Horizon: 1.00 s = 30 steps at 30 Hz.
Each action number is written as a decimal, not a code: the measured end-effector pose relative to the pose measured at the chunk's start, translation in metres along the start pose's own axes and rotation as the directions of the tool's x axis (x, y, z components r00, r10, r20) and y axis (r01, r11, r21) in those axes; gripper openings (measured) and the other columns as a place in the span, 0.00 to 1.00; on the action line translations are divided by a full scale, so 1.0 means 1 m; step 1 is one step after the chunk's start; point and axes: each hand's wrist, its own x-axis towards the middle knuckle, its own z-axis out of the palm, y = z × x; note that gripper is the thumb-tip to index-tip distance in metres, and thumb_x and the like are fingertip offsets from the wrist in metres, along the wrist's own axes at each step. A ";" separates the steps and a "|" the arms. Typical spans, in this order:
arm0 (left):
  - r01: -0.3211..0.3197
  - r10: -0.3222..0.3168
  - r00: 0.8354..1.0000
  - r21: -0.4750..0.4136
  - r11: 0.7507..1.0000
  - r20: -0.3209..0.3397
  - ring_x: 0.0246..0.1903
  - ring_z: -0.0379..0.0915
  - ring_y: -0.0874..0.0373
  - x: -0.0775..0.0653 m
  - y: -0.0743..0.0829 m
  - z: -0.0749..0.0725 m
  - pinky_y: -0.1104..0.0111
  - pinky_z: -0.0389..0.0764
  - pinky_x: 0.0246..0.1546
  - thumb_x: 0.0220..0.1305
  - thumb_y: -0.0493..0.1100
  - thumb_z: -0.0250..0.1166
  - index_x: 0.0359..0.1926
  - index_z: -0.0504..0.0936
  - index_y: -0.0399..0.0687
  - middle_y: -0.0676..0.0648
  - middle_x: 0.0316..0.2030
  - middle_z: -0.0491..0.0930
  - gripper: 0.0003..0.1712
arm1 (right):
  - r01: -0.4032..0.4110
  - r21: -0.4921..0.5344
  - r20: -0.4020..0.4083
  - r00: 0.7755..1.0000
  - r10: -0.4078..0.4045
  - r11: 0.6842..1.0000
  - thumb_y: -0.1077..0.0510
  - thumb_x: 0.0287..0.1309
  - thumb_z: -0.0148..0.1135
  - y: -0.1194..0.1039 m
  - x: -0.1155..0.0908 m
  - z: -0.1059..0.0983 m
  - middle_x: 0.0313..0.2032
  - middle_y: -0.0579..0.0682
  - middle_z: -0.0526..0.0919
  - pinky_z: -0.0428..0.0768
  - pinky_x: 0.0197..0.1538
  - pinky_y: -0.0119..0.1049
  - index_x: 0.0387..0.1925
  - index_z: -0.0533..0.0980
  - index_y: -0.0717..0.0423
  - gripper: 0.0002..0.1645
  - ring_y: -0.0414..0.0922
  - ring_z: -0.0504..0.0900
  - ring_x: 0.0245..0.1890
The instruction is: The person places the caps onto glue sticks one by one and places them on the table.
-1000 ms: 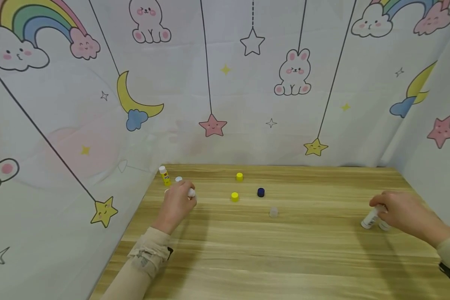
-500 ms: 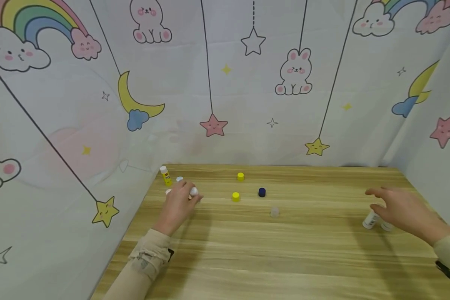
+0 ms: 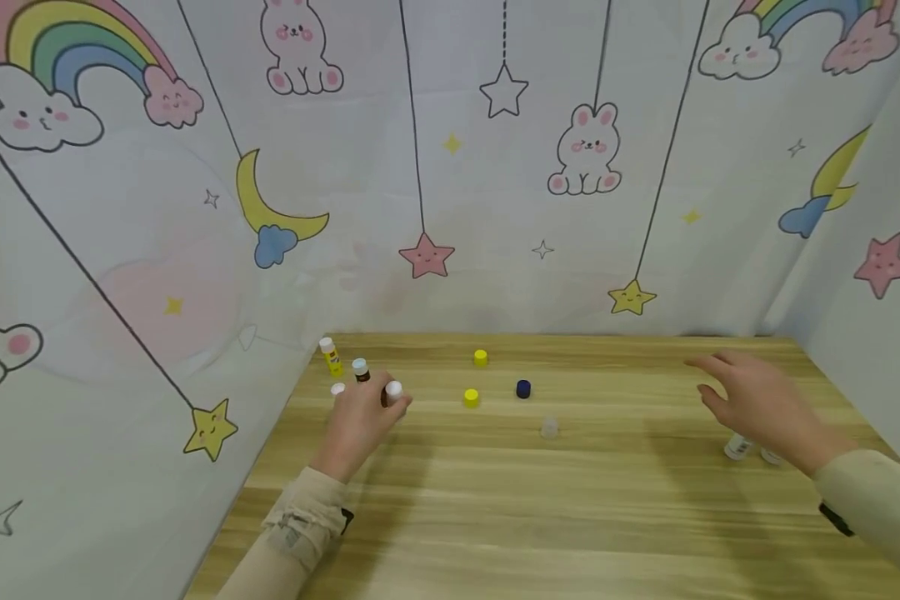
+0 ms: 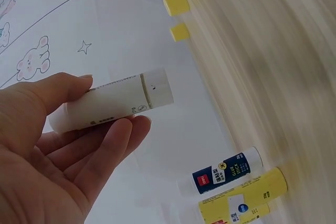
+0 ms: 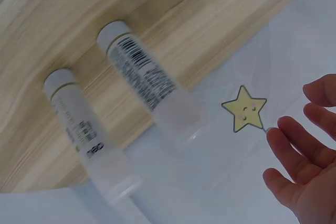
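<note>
My left hand holds a white glue stick between thumb and fingers, its lower end raised off the table in the left wrist view. Beside that hand stand a navy glue stick and a yellow glue stick; a third one's white top shows behind the knuckles. Over the right part of the table my right hand hovers with fingers spread and nothing in them. Two white glue sticks, one with a barcode and one marked 180, stand upright near it, partly hidden by it in the head view.
Scattered mid-table are two short yellow caps, a dark blue cap and a translucent cap. The wooden table meets a printed curtain at the back and sides.
My right hand has let go of a white glue stick, opened and moved left. The left hand has shifted slightly, its thumb spreading outward, with the white glue stick still in it.
</note>
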 end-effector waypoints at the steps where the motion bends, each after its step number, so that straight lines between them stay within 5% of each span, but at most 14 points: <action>1: -0.003 0.003 1.000 0.000 1.000 -0.005 0.18 0.71 0.65 0.000 0.000 0.001 0.68 0.75 0.21 0.61 0.44 0.75 0.34 0.80 0.47 0.52 0.24 0.79 0.11 | 0.006 0.005 0.001 1.000 -0.006 1.000 0.64 0.49 0.74 -0.003 0.003 0.002 0.41 0.58 0.83 0.79 0.27 0.49 0.54 0.79 0.61 0.28 0.51 0.82 0.28; 4: -0.014 0.015 1.000 0.018 1.000 -0.011 0.18 0.72 0.64 -0.001 0.001 0.003 0.68 0.76 0.22 0.60 0.42 0.75 0.33 0.81 0.46 0.51 0.23 0.80 0.10 | 0.023 0.026 0.003 1.000 -0.024 0.999 0.63 0.51 0.73 -0.016 0.011 0.010 0.42 0.57 0.84 0.79 0.27 0.46 0.54 0.80 0.59 0.26 0.51 0.83 0.29; 9: -0.001 -0.002 1.000 0.089 0.996 0.025 0.19 0.73 0.61 0.000 0.006 0.005 0.66 0.77 0.21 0.64 0.42 0.71 0.48 0.79 0.36 0.46 0.27 0.82 0.17 | 0.031 0.078 0.048 0.998 -0.035 0.996 0.62 0.54 0.72 -0.039 0.027 0.024 0.46 0.56 0.84 0.79 0.28 0.44 0.56 0.80 0.57 0.25 0.52 0.84 0.34; 14: -0.008 -0.004 0.997 0.163 0.987 0.074 0.14 0.70 0.60 0.000 0.009 0.008 0.64 0.75 0.18 0.72 0.42 0.63 0.70 0.63 0.29 0.35 0.43 0.83 0.34 | 0.020 0.141 0.131 0.991 -0.039 0.990 0.61 0.57 0.71 -0.063 0.040 0.041 0.49 0.54 0.84 0.81 0.33 0.45 0.57 0.79 0.55 0.25 0.50 0.84 0.36; 16: -0.019 0.004 0.997 0.179 0.984 0.081 0.11 0.65 0.61 -0.001 0.009 0.009 0.66 0.71 0.14 0.74 0.43 0.61 0.72 0.58 0.30 0.36 0.39 0.83 0.35 | 0.028 0.153 0.152 0.987 -0.051 0.988 0.61 0.57 0.72 -0.073 0.045 0.048 0.47 0.53 0.84 0.82 0.36 0.45 0.57 0.80 0.55 0.25 0.49 0.84 0.36; 21: 0.009 -0.013 0.999 0.120 0.993 0.030 0.10 0.64 0.63 -0.003 0.013 0.011 0.69 0.67 0.12 0.70 0.46 0.66 0.65 0.64 0.33 0.46 0.23 0.79 0.32 | 0.040 0.168 0.206 0.976 -0.075 0.985 0.61 0.55 0.74 -0.094 0.056 0.066 0.40 0.48 0.82 0.80 0.33 0.42 0.55 0.81 0.54 0.24 0.44 0.80 0.31; 26: 0.068 -0.067 0.996 0.004 0.998 -0.067 0.16 0.70 0.64 -0.006 0.016 0.010 0.69 0.73 0.17 0.62 0.48 0.74 0.47 0.74 0.39 0.48 0.25 0.80 0.22 | 0.023 0.226 0.266 0.960 -0.085 0.974 0.61 0.57 0.72 -0.109 0.065 0.084 0.41 0.51 0.82 0.80 0.36 0.44 0.55 0.81 0.56 0.22 0.43 0.80 0.32; 30: 0.037 -0.036 0.988 0.008 0.999 -0.153 0.16 0.68 0.65 -0.006 0.018 0.010 0.69 0.71 0.17 0.57 0.49 0.77 0.39 0.78 0.44 0.52 0.24 0.79 0.19 | 0.019 0.259 0.286 0.953 -0.096 0.966 0.62 0.57 0.71 -0.119 0.071 0.093 0.42 0.51 0.82 0.81 0.41 0.45 0.53 0.82 0.56 0.21 0.44 0.80 0.35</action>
